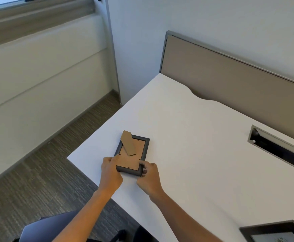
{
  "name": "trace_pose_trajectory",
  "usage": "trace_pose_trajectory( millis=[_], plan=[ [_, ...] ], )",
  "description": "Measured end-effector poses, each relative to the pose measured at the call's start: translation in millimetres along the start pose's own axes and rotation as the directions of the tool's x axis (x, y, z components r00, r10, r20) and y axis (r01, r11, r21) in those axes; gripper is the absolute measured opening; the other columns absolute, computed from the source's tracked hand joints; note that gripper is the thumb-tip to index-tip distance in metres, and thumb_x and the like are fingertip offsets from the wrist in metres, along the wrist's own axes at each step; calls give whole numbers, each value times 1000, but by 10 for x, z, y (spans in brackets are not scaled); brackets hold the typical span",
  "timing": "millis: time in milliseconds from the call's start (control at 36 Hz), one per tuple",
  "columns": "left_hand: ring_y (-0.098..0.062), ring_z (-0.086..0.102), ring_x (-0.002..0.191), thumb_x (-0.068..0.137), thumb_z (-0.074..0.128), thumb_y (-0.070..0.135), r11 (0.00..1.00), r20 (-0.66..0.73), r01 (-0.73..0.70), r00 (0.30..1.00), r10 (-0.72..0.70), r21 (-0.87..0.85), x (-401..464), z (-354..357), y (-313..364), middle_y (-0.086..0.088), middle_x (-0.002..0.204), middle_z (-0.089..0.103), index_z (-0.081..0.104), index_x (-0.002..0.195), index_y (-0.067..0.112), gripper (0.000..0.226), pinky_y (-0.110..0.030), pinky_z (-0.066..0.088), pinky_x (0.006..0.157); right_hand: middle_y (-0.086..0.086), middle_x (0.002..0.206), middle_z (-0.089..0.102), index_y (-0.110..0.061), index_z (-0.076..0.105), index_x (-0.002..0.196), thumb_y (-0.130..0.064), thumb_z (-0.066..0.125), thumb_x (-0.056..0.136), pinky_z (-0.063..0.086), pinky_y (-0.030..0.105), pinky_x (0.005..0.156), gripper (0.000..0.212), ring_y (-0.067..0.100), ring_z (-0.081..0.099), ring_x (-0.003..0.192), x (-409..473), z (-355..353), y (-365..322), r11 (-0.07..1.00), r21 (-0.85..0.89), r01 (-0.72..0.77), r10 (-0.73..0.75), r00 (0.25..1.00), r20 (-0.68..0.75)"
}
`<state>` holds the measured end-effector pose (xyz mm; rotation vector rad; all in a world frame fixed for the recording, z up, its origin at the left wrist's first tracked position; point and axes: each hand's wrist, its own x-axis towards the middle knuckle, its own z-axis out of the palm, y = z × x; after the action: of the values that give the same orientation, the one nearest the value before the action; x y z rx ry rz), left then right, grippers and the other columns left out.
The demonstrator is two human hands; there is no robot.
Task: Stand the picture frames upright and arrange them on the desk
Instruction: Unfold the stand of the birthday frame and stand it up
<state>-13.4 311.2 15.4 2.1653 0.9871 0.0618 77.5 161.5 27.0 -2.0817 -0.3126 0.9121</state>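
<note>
A small dark picture frame [145, 145] lies face down near the left edge of the white desk [195, 137]. Its brown backing faces up and its cardboard stand [127, 143] is swung out, pointing away from me. My left hand [110, 172] grips the frame's near left corner. My right hand [149, 177] grips its near right corner. A second dark frame [273, 230] lies flat at the desk's near right edge, picture side up, cut off by the image border.
A tan divider panel [230, 81] runs along the back of the desk. A cable slot [279, 151] with a grey rim opens in the desktop at the right. A dark chair seat [55, 226] sits below my arms, over grey carpet.
</note>
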Motion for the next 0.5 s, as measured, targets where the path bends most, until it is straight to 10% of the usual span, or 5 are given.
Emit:
trace_pose_trajectory(
  millis=[111,250,500],
  plan=[
    [-19,55,108,86,81,-2,999,-23,-52,998,52,0,-17,-124,84,-7,121,48,55,146,8,66,-25,51,95,10,127,56,-20,69,140,9,79,86,59,24,97,62,24,69,108,-29,-142,2,989,-99,112,-121,988,-91],
    [-13,56,98,85,84,8,993,-42,-121,992,121,-10,-63,-233,242,2,111,47,65,137,10,55,-17,49,87,8,113,60,-13,81,129,4,89,83,45,-2,81,49,21,64,93,-59,-345,-74,963,-175,206,-230,964,-132],
    [-13,64,78,85,85,23,954,-155,-278,953,260,-108,-57,-509,570,1,96,64,77,108,15,25,-5,48,66,2,104,55,-11,84,119,3,82,91,41,3,78,31,10,57,88,-130,-813,-313,850,-277,449,-514,822,-244]
  ],
)
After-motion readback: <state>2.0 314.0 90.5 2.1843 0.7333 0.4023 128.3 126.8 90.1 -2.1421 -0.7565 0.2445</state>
